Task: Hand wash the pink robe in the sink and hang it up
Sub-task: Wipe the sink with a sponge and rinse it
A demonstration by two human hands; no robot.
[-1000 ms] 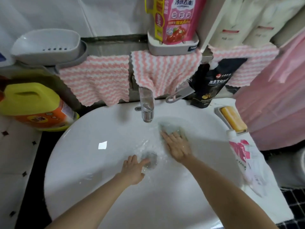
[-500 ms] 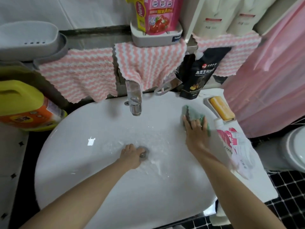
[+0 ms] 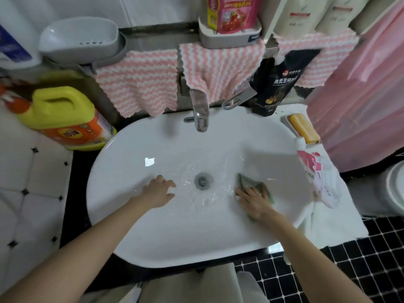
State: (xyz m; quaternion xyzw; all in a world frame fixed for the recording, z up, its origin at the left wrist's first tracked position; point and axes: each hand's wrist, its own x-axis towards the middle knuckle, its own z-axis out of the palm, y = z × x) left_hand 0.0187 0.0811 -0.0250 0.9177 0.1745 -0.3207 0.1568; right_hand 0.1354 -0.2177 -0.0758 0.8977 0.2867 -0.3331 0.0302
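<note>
White wall tiles [image 3: 153,9] across top; grey ledge [image 3: 153,41] below them. Three pink-and-white striped cloths [image 3: 140,84] draped over ledge edge. Grey soap dish [image 3: 80,38] on ledge at left. Grey tray [image 3: 229,38] holding pink strawberry-print pouch [image 3: 236,14] at centre. Yellow detergent jug [image 3: 63,114] at left, beside white panels with small black diamond insets [image 3: 28,193]. Black mosaic floor [image 3: 360,270] with white grout, lower right. Rounded white ceramic fixture [image 3: 396,189] at right edge, only partly in view. Light soft, even; shadows faint.
</note>
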